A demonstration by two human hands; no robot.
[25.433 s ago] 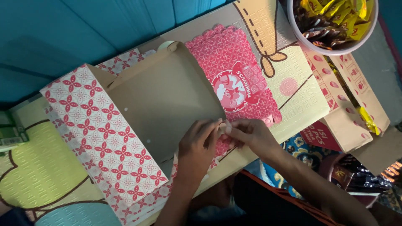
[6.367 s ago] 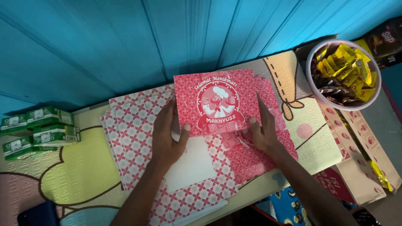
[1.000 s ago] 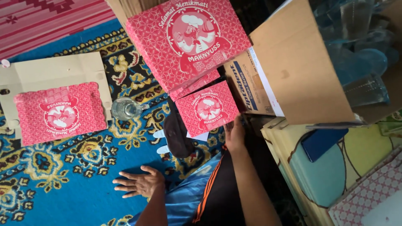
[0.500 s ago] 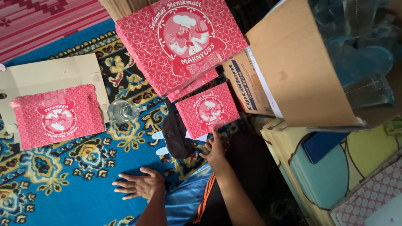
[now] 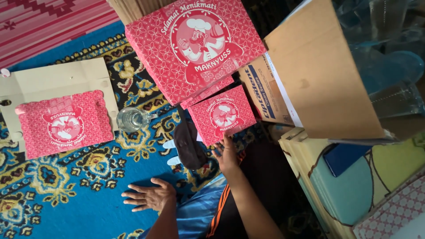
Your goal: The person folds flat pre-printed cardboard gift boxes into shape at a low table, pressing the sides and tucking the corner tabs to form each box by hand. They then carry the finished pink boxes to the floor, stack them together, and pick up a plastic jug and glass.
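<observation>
My left hand point(image 5: 148, 196) lies flat on the blue patterned carpet point(image 5: 66, 177), fingers spread, holding nothing. My right hand point(image 5: 226, 154) reaches forward with fingers apart, its fingertips at the near edge of a small red patterned box point(image 5: 222, 114). Behind that box a large red box point(image 5: 195, 44) with the same round picture sits tilted on a stack. A dark cap point(image 5: 188, 146) lies just left of my right hand.
A flat red box blank point(image 5: 64, 124) on brown cardboard lies at the left. A clear glass point(image 5: 131, 119) stands beside it. An open brown carton point(image 5: 318, 71) sits at the right, above a low cartoon-printed table point(image 5: 354, 186). Clear plastic lies at top right.
My right hand has drawn back a little from the small red box toward me. My left hand stays flat on the carpet.
</observation>
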